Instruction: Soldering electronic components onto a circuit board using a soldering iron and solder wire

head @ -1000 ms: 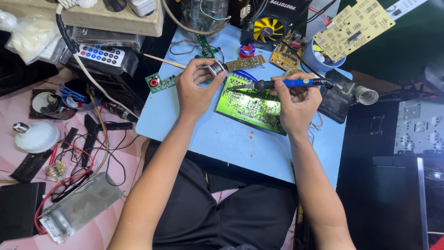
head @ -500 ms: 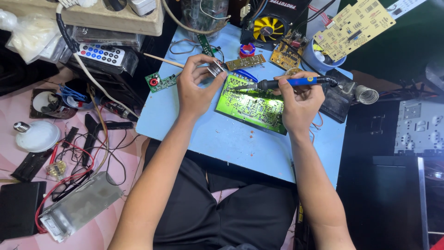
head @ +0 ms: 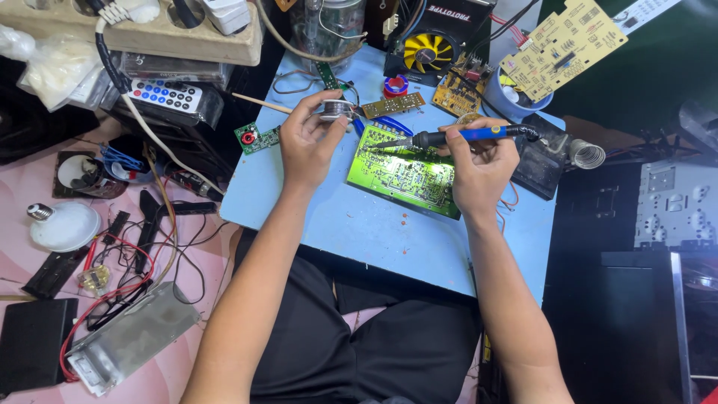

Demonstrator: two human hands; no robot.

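Right hand: the right hand (head: 482, 168) is closed in a pen-like grip around a slim soldering iron with a blue handle and black collar (head: 471, 135). The iron lies nearly level and its tip points left, down onto the board; this grip looks chosen to steady the tip.

Left hand: the left hand (head: 308, 138) pinches a small silver spool of solder wire (head: 336, 109) between thumb and fingertips, just beyond the board's far left corner. It seems held there so the wire can meet the iron's tip. Whether the wire touches the board cannot be made out.

Board: a bright green rectangular circuit board (head: 404, 173) lies flat, solder side up, near the middle of the surface, slightly skewed, between the two hands.

Surface: a pale blue square surface (head: 359, 224) rests over the person's lap, keeping the work close under the eyes.

Far edge: a small green circuit board with a red round part (head: 256, 138) sits at the left edge. A narrow tan board (head: 393, 105), a black fan with yellow blades (head: 425, 52) and a cream board (head: 562, 49) crowd the far edge.

Right edge: a black stand with a coiled metal holder (head: 587, 155) sits within easy reach of the right hand.

Floor at left: a white remote control (head: 166, 97), a white light bulb (head: 63, 224) and tangled red and black wires (head: 123, 262).
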